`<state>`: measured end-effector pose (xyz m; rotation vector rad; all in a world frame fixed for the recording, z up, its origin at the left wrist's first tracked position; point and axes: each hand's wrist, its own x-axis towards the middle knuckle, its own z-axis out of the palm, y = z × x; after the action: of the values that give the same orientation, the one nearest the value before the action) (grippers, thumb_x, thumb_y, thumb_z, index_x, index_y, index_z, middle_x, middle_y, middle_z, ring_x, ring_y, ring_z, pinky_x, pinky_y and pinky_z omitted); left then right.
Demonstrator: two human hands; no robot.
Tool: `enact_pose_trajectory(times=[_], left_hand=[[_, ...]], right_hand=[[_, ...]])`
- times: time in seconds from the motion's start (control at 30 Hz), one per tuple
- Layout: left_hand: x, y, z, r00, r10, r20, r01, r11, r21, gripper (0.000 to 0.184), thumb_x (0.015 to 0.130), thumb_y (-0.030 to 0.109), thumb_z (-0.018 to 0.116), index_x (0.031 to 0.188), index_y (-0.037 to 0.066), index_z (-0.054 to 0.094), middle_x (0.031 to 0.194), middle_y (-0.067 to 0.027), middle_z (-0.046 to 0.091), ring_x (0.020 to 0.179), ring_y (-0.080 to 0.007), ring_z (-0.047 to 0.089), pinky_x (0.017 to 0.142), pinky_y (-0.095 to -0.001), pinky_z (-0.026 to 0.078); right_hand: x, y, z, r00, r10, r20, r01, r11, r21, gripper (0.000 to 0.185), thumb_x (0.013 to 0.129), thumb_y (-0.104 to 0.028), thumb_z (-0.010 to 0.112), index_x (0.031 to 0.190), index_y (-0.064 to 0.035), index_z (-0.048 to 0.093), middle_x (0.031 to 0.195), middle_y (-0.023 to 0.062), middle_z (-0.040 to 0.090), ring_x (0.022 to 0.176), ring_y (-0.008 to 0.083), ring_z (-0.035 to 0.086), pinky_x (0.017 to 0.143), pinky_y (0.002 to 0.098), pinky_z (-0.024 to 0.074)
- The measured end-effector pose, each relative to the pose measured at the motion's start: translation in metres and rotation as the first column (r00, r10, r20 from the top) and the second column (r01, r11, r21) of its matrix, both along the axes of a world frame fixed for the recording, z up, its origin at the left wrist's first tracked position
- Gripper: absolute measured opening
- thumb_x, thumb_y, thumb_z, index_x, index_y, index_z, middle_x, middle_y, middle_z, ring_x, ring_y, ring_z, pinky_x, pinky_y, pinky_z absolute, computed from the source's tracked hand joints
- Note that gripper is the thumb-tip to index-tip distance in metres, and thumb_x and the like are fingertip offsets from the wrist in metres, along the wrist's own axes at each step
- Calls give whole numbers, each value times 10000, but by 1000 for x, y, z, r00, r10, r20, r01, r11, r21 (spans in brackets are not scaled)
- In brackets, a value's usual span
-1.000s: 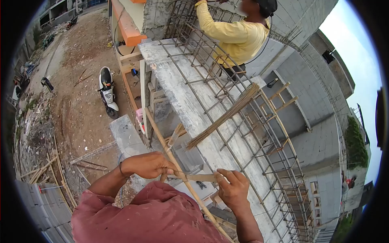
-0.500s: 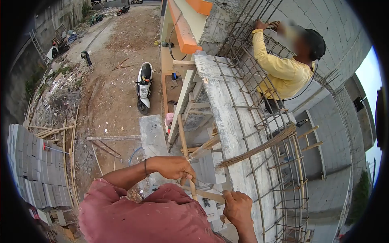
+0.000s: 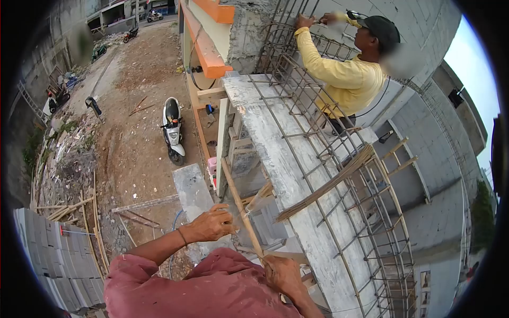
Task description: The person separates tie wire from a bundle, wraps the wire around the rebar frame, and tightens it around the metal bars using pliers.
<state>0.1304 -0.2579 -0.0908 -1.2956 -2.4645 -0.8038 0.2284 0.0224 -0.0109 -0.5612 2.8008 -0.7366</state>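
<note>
My left hand [image 3: 212,223] is raised just left of a bamboo pole [image 3: 241,206], its fingers loosely bent and apart, with nothing visible in it. Close to the pole's lower end, my right hand [image 3: 283,273] is closed, fingers curled in; whatever it grips is hidden. On my right runs a grey formwork board [image 3: 289,159] with a cage of steel rebar [image 3: 328,217] along it. A bundle of thin tie wires [image 3: 331,183] lies slantwise across the bars.
A co-worker in a yellow shirt [image 3: 344,74] has both hands at upright rebar at the far end. Far below, a white scooter [image 3: 172,130] stands on the dirt ground. Stacked grey blocks [image 3: 55,254] are at lower left. A narrow grey slab [image 3: 191,185] lies beneath my left arm.
My left hand has moved left, off the pole, and its fingers have loosened. My right hand has shifted left toward the pole. A thin strand between the hands no longer shows. The view has turned.
</note>
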Motion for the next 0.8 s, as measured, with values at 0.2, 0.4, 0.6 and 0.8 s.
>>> enact_pose_trajectory(times=[0.2,0.4,0.6,0.8], left_hand=[[7,21,-44,974,-100,206,91,994,55,149,758,132,787,895,144,730,826,-54,596,814,-286,594,810,-446,473],[23,7,-133,935,-143,325,149,989,6,161,811,65,720,971,66,732,911,-136,670,884,-299,640,791,-429,507],[40,7,-157,787,279,551,-366,929,51,164,901,93,611,975,-4,721,932,-196,699,853,-341,660,794,-427,528],[12,-41,-285,649,508,567,-661,745,89,257,926,120,609,1151,25,692,1058,-182,671,876,-330,639,805,-429,519]], right_hand=[[11,9,-1,986,-121,112,120,993,19,202,777,-122,636,919,19,609,786,236,674,803,417,670,676,509,514],[31,23,-20,996,-92,-18,89,991,-104,157,721,-114,654,768,35,640,780,254,668,829,427,670,711,508,520],[40,36,-18,988,-157,-4,155,979,-133,177,702,-125,666,758,41,639,781,256,666,828,430,669,708,510,520],[45,31,-12,985,-153,81,163,979,-124,195,717,-112,649,822,51,634,802,277,659,835,445,660,737,513,515]])
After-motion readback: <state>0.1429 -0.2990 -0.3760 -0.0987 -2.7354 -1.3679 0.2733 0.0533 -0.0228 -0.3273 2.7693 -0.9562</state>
